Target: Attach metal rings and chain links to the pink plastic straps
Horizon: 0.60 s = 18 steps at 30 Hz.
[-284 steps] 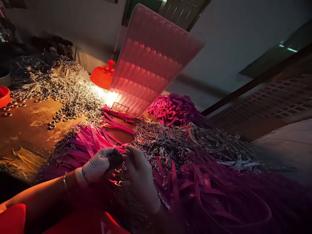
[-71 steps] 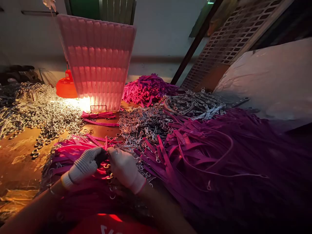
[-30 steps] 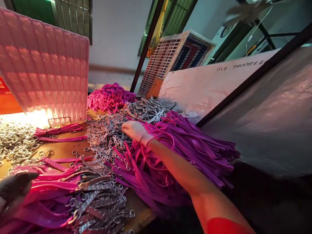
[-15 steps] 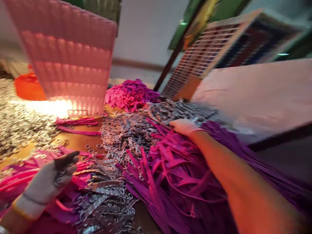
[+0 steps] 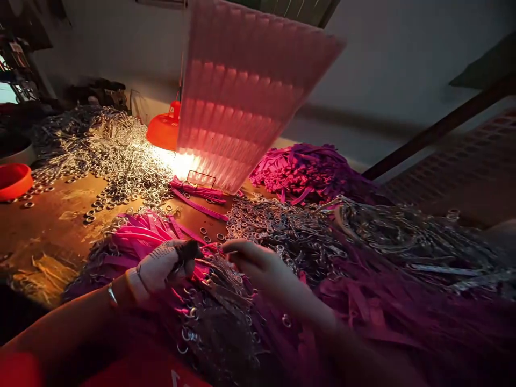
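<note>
My left hand (image 5: 169,266), in a pale dotted glove with a dark covering at the fingertips, is closed low over the work surface; what it grips is hidden. Facing it, my right hand (image 5: 258,263) has its fingers curled in, slightly blurred, and anything between them is too small to name. A thin bit of pink shows between the two hands. Bright pink fabric straps (image 5: 147,231) lie behind and beside my left hand. Below both hands is a heap of metal pieces with rings (image 5: 217,317). More purple straps (image 5: 363,306) are piled right of my right hand.
An orange lamp (image 5: 163,131) shines behind a pink translucent ribbed panel (image 5: 245,97). Metal rings (image 5: 121,156) are heaped at left near an orange bowl (image 5: 16,181). Magenta straps (image 5: 306,169) form a pile at the back; metal pieces (image 5: 282,220) cover the middle of the brown table (image 5: 60,215).
The view has swung left. My right hand has come away from the far edge of the purple straps and is now close to my left hand. My left hand's fingers have drawn together.
</note>
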Available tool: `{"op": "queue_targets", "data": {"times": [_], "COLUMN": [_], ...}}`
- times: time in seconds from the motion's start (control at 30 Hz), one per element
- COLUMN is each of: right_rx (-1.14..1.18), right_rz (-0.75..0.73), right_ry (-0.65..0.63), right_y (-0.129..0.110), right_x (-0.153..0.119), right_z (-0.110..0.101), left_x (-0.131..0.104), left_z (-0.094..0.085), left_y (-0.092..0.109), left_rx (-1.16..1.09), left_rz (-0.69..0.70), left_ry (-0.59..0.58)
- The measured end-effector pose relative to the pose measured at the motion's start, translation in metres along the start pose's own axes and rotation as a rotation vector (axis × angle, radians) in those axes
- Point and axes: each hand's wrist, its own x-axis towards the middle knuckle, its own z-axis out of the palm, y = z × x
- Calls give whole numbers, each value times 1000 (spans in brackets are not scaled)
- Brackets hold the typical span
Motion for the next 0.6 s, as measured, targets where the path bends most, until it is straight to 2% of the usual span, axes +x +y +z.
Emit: {"op": "queue_targets", "data": {"times": [0.07, 0.17, 0.33, 0.43, 0.6], "right_rx": [-4, 12, 73, 70, -125], "right_rz": [10, 36, 97, 96, 30], "right_ry": [41, 117, 108, 109, 136], "right_y": [-11, -14, -26, -36, -38], "right_x": [1, 0, -5, -8, -16], "right_z": [35, 62, 79, 85, 90], "left_x": [-5, -13, -27, -30, -30], "left_z": [-6, -13, -7, -1, -4], "left_y": [-1, -2, 1, -1, -3], "left_rx": [-38, -83, -83, -109, 243], "left_rz": [-40, -9, 29, 79, 343], "left_ry": [31, 18, 3, -50, 1]}}
